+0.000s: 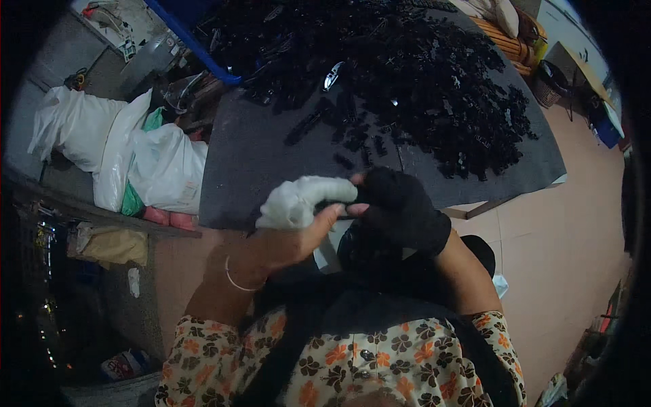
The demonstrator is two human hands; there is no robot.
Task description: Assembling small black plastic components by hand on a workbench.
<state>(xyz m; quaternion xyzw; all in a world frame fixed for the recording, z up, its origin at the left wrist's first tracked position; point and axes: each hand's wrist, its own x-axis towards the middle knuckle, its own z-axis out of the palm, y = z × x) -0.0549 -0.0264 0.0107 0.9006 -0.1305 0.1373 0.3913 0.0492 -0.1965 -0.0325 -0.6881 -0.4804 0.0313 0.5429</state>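
My left hand (305,202), in a white glove with a bare thumb, is closed just off the table's near edge. My right hand (403,207), in a black glove with bare fingertips, meets it from the right. Between the fingers of both hands is a small black piece (330,203), mostly covered by them, so its shape cannot be made out. Beyond the hands, a large heap of small black plastic pieces (441,102) spreads over the dark grey tabletop (251,163). Several loose pieces (344,161) lie nearest my hands. A shiny silver tool (332,76) rests on the heap.
A blue tray edge (196,44) borders the heap at the far left. White sacks (163,163) are stacked left of the table. A brown package (112,244) sits lower left. Coiled orange hose-like material (508,44) and a dark basket (550,85) stand at the far right, beside tiled floor (549,224).
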